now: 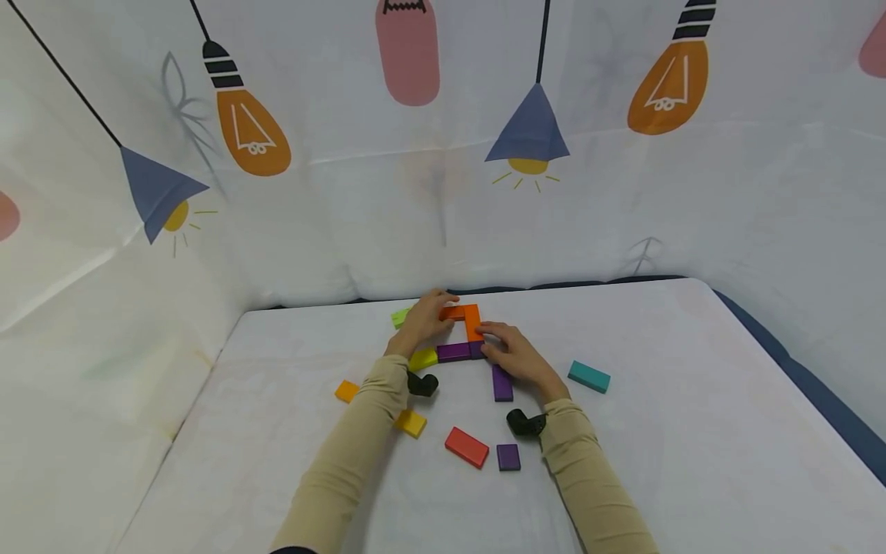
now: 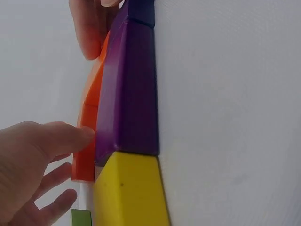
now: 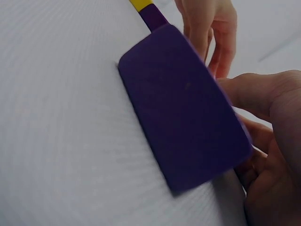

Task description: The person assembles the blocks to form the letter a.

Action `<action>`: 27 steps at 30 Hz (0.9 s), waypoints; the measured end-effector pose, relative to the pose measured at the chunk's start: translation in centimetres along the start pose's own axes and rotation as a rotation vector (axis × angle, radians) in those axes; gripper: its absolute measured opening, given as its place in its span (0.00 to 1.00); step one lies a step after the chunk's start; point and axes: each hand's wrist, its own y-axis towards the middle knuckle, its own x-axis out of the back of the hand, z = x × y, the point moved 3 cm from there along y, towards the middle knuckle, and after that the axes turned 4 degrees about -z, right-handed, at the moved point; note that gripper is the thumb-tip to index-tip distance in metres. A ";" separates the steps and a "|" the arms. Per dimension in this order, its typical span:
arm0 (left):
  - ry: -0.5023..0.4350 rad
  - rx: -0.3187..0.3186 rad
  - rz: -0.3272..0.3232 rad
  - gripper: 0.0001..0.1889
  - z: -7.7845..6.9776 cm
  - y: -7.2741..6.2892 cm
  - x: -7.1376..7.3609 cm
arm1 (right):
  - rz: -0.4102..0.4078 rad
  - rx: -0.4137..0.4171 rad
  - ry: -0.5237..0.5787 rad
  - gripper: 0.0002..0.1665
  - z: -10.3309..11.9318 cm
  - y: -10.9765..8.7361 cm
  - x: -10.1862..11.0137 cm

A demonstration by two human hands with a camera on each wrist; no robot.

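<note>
My left hand (image 1: pixel 425 323) is at the far-left part of a block outline, thumb and fingers on opposite sides of an orange block (image 1: pixel 453 312). In the left wrist view the thumb rests against that orange block (image 2: pixel 85 157). A second orange block (image 1: pixel 474 323) meets it at a corner. My right hand (image 1: pixel 519 358) reaches in from the right, fingertips at the second orange block and thumb close to a dark purple block (image 1: pixel 477 351). A longer purple block (image 1: pixel 453 352) and a yellow block (image 1: pixel 423 358) continue the near row. Another purple block (image 1: pixel 502 384) lies below the right hand.
A green block (image 1: pixel 400 318) lies left of the left hand. Toward the front are a red block (image 1: pixel 467 448), a small purple block (image 1: pixel 508 457), and yellow-orange blocks (image 1: pixel 411 423) (image 1: pixel 347 391). A teal block (image 1: pixel 589 377) sits to the right on the white table (image 1: pixel 692 431).
</note>
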 end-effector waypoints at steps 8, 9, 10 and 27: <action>0.019 0.015 -0.026 0.23 0.7 -0.4 0.8 | 0.000 0.008 0.008 0.26 0.2 -0.1 0.1; 0.021 0.017 -0.028 0.23 0.9 -0.4 0.9 | -0.001 0.008 0.009 0.26 0.2 -0.1 0.1; 0.026 0.019 -0.029 0.23 1.0 -0.5 0.9 | 0.000 0.009 0.007 0.25 0.2 -0.1 0.1; 0.007 0.183 -0.039 0.25 4.2 -2.6 2.1 | -0.009 0.042 0.014 0.25 -0.1 0.0 -0.1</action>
